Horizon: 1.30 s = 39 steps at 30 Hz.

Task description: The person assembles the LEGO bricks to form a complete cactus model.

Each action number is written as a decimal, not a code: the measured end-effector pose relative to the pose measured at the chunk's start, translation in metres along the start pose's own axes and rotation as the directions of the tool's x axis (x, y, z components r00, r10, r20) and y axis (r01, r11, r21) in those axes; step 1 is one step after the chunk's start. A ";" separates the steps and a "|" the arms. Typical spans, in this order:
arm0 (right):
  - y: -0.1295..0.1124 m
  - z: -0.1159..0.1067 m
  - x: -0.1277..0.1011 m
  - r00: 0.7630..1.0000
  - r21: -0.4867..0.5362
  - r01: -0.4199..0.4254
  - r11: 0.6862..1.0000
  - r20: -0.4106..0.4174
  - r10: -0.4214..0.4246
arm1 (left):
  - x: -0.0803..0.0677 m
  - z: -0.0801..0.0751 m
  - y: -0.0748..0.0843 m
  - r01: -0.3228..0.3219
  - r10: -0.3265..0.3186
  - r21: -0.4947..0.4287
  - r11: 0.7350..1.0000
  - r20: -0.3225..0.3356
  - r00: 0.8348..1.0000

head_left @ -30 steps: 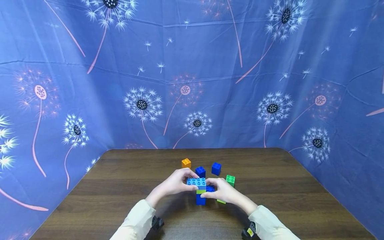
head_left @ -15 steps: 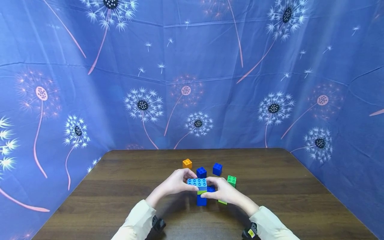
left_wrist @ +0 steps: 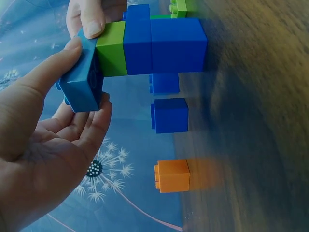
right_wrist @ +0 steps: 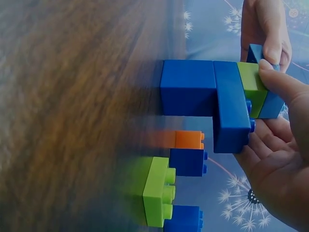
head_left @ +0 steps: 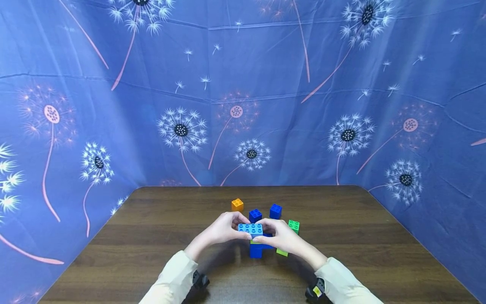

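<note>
A small tower of toy building bricks stands on the table. Its base is a tall blue block, topped by a longer blue brick that juts out to the right. Above that sits a lime green block, and the light blue eight-stud brick lies on top, overhanging to the left. My left hand pinches the overhanging end, thumb in front and fingers behind. From the right, my right hand pinches the light blue brick's other end, thumb tip near the seam with the lime block.
Behind the tower are an orange block and two blue blocks, one nearer and one farther right. A green block and a lime brick lie beyond the right hand. A patterned blue cloth hangs behind the wooden table.
My right hand has moved up a little, its thumb going from the lime block's level to the light blue brick. The left hand keeps its pinch, and the loose blocks have not moved.
</note>
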State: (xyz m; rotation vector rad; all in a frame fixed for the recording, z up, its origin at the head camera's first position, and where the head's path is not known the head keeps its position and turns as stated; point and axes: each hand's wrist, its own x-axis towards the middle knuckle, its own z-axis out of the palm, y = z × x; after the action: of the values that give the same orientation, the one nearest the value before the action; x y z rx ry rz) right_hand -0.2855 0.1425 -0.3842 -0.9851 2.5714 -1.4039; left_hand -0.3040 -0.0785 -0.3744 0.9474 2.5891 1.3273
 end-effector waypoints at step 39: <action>0.019 -0.001 0.001 1.000 -0.034 0.011 0.999 -0.002 -0.011 | -0.004 -0.002 -0.003 0.004 -0.003 -0.055 0.998 0.022 1.000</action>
State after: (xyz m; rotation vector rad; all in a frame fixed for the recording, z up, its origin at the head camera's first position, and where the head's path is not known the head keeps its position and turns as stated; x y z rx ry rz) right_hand -0.2965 0.1495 -0.3980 -1.0045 2.6036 -1.3688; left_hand -0.3029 -0.0832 -0.3762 0.9428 2.5230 1.3720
